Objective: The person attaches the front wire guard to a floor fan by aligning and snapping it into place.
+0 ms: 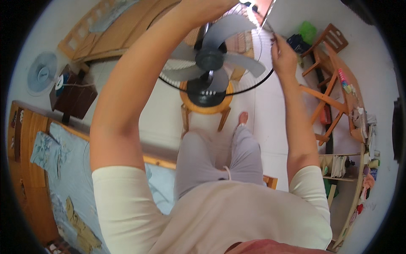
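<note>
Our right hand (282, 57) is up at the right edge of the fan guard ring (253, 86), fingers pressed together, pinching the thin wire rim near its upper right. Exact contact point is small in the view, but the fingertips sit on the rim.

Our left hand (203, 6) reaches over the top of the fan; it is mostly cut off at the upper edge of the view, so we cannot tell whether it is spread or closed on anything.

The fan (210, 59) sits between the two hands: grey blades and dark hub just left of the right-hand pinch, below the left wrist. The dark motor body stands on a round wooden stool (206, 111), directly below the hub and below-left of the pinch. The black guard ring curves under the blades, from the pinch down and left.

Well right of the pinch: an orange wooden chair frame (325, 99) and a cluttered shelf (340, 166). Far left of both hands: a second, pale blue fan (42, 72) against the wall, beside a dark brown side table (74, 95). Lower left, under our left arm: a bed with a light blue sheet (63, 178).

Our knees in grey trousers (220, 156) are straight below the stool.
</note>
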`<state>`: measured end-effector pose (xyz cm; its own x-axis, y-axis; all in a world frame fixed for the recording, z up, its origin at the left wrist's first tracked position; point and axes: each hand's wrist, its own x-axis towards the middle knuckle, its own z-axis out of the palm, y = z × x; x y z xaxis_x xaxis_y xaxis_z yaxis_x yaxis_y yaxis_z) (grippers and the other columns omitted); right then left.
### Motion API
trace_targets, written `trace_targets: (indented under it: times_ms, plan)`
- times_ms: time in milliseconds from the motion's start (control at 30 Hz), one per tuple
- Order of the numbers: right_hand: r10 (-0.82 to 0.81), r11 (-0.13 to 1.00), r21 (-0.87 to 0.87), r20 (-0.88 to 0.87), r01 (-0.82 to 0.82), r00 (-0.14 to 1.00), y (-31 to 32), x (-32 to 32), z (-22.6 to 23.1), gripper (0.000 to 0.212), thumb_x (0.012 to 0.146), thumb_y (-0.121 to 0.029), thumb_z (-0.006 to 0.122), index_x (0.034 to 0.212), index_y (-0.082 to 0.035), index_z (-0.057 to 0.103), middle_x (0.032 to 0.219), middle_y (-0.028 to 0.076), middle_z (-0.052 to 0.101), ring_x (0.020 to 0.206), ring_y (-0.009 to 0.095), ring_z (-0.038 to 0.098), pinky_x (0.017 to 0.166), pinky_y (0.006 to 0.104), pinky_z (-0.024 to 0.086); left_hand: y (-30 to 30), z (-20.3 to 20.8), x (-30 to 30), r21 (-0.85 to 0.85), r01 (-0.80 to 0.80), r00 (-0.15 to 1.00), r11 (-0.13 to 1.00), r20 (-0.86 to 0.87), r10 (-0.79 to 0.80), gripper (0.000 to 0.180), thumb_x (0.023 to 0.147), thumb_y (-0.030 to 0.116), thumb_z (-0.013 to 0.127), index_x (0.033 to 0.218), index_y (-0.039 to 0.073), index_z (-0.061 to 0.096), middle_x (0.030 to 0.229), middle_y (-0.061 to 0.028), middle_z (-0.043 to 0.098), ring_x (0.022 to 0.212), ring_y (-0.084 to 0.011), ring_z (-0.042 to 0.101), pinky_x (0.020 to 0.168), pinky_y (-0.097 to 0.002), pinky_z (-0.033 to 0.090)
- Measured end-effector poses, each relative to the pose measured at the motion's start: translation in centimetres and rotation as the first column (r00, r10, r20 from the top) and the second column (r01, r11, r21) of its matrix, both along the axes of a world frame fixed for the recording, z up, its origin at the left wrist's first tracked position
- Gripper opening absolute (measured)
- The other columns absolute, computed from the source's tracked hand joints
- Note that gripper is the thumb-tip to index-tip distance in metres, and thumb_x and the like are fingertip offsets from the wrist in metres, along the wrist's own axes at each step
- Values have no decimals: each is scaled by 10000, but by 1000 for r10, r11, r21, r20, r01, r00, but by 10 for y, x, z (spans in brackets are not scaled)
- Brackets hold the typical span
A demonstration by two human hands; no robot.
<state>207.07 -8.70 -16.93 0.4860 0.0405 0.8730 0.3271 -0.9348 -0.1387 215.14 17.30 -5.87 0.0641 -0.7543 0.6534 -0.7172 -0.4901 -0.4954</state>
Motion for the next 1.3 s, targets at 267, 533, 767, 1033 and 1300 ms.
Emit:
trace_targets:
  times_ms: [267, 533, 767, 1033, 1300]
  plan:
    - [142, 936, 335, -82, -107, 986, -19, -18, -27, 312, 901, -263, 500, 1173, -118, 550, 1001, 108, 647, 899, 229, 626, 756, 328, 476, 65, -80, -7, -807, -148, 456, 572, -569, -684, 331, 863, 179, 551, 1191, 143, 563, 1213, -193, 533, 1115, -206, 511, 945, -340, 395]
    - [232, 808, 561, -585, 181, 777, -45, -42, -273, 223, 874, -113, 504, 1059, -32, 600, 1030, 122, 636, 920, 180, 617, 774, 276, 475, 145, -412, -84, -390, -910, 252, 138, -787, -563, 238, 873, 71, 494, 1095, 26, 568, 1009, -96, 591, 837, -153, 557, 750, -274, 466]
    - [463, 822, 569, -684, 14, 564, 59, -26, -301, 419, 894, -140, 499, 1294, -40, 429, 1322, 176, 424, 1216, 306, 410, 1008, 314, 311, 78, -454, -62, -173, -887, 63, 428, -964, -259, 449, 927, 195, 398, 1367, 114, 355, 1319, -241, 423, 1336, -399, 156, 1074, -381, 200]
    - [243, 966, 250, -801, -62, 546, 54, 16, -357, 518, 877, -247, 496, 1338, -55, 361, 1370, 212, 347, 1296, 441, 213, 1072, 462, 180, 52, -480, -51, -240, -807, 133, 540, -964, -231, 231, 926, 234, 433, 1060, 89, 552, 1060, -242, 496, 989, -431, 482, 856, -448, 411]
    - [434, 888, 453, -773, -77, 463, 53, -2, -321, 503, 889, -204, 492, 1343, -56, 336, 1434, 165, 252, 1323, 442, 141, 1093, 422, 159, 32, -470, -82, -171, -866, 90, 471, -978, -190, 256, 936, 244, 414, 1086, 87, 550, 1083, -283, 466, 1009, -443, 460, 890, -436, 389]
